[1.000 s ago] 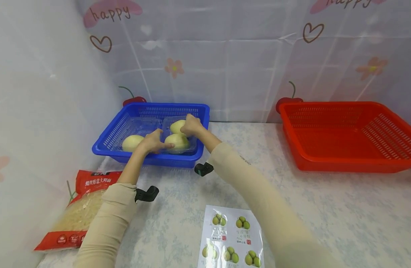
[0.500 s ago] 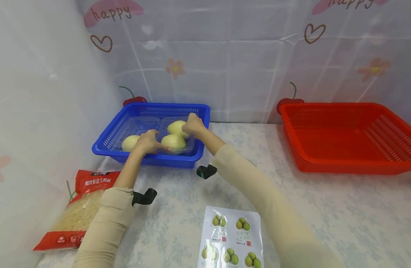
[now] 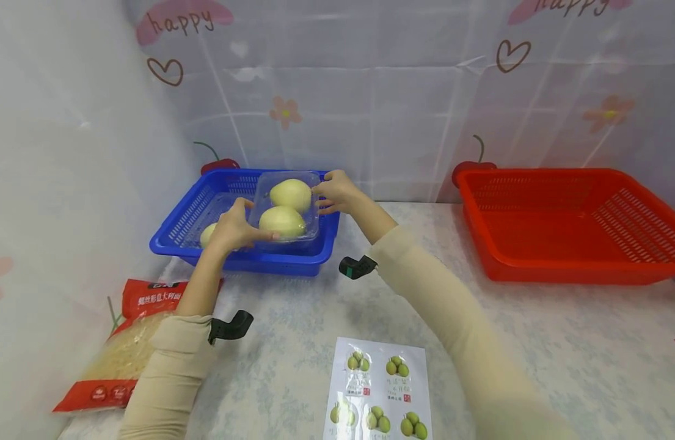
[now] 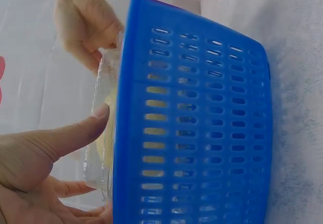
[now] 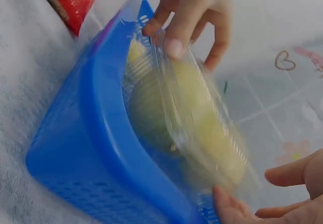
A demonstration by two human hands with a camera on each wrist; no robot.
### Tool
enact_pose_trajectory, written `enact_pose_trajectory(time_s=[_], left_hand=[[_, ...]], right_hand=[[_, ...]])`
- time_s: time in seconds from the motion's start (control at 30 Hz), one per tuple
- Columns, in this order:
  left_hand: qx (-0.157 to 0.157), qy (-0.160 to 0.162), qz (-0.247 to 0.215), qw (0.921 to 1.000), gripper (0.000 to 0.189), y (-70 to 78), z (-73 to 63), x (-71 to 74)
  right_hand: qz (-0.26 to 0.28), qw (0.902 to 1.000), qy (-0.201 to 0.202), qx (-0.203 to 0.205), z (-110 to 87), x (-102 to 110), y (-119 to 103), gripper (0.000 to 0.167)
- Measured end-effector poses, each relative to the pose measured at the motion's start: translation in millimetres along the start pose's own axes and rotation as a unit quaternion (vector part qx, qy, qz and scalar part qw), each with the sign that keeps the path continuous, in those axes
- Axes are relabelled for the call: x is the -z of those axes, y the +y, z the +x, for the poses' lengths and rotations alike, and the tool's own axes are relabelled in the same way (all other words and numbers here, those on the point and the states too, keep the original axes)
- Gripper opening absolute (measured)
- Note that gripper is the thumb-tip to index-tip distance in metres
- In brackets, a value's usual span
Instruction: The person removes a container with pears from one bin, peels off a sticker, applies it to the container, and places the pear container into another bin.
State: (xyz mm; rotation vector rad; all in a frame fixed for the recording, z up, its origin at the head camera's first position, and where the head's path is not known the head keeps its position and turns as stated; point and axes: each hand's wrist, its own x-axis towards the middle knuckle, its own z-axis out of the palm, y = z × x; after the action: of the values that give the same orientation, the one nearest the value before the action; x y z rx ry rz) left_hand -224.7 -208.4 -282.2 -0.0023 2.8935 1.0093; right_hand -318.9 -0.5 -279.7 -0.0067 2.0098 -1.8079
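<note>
A clear plastic clamshell box (image 3: 262, 183) holds two rounded, pale yellow-green fruits (image 3: 283, 222). My left hand (image 3: 231, 227) grips its left side, thumb along the near edge. At the opposite side my right hand (image 3: 341, 192) holds the box with its fingertips. In the right wrist view the clear box (image 5: 174, 98) is tilted at the rim of the blue basket (image 5: 108, 118), both hands at its ends. Through the holes of the basket (image 4: 202, 118) in the left wrist view some yellow shows. Another fruit (image 3: 207, 234) lies in a second clear box inside the basket, partly behind my left hand.
A red basket (image 3: 568, 269) stands at the right. Near the front lies a sheet of fruit stickers (image 3: 378, 391). A red-ended bag of pasta (image 3: 123, 351) leans along the left wall. Printed cloth hangs behind the baskets.
The clear box with two fruits has risen from inside the blue basket to its rim, moving slightly left. My right hand has shifted right, from over the fruits to the box's side.
</note>
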Motion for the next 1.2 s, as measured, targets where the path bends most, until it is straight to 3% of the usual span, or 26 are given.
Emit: enact_pose_trajectory(time_s=[0.17, 0.37, 0.53, 0.63, 0.8, 0.93, 1.1, 1.2], left_hand=[[-0.044, -0.006, -0.042, 0.9981, 0.093, -4.2, -2.4, 6.3], [-0.125, -0.002, -0.099, 0.9873, 0.084, -4.5, 0.7, 12.0], [-0.134, 0.028, -0.173, 0.9753, 0.077, 3.6, 1.3, 9.9], [-0.131, 0.048, -0.239, 0.9610, 0.073, 8.1, 3.1, 4.0], [-0.135, 0.053, -0.364, 0.9200, 0.072, 16.9, 8.0, -10.4], [-0.141, 0.041, -0.432, 0.8901, 0.075, 26.5, 12.3, -25.1], [-0.145, 0.035, -0.471, 0.8692, 0.074, 42.8, 13.1, -42.9], [-0.143, 0.041, -0.471, 0.8695, 0.071, 53.1, 11.9, -53.8]], right_hand=[[0.051, 0.9986, -0.005, 0.016, -3.5, 21, 8, 0.053], [0.053, 0.9974, -0.012, 0.047, -12.9, 49, 14, 0.046], [0.068, 0.9955, -0.020, 0.063, -27.9, 68, 17, 0.045], [0.077, 0.9950, -0.006, 0.064, -40.5, 78, 21, 0.045], [0.132, 0.9887, 0.025, 0.067, -63.7, 95, 32, 0.027], [0.194, 0.9772, 0.037, 0.077, -80.8, 109, 43, 0.012], [0.232, 0.9679, 0.051, 0.080, -103.7, 120, 59, 0.015], [0.255, 0.9613, 0.065, 0.081, -117.0, 126, 68, 0.015]])
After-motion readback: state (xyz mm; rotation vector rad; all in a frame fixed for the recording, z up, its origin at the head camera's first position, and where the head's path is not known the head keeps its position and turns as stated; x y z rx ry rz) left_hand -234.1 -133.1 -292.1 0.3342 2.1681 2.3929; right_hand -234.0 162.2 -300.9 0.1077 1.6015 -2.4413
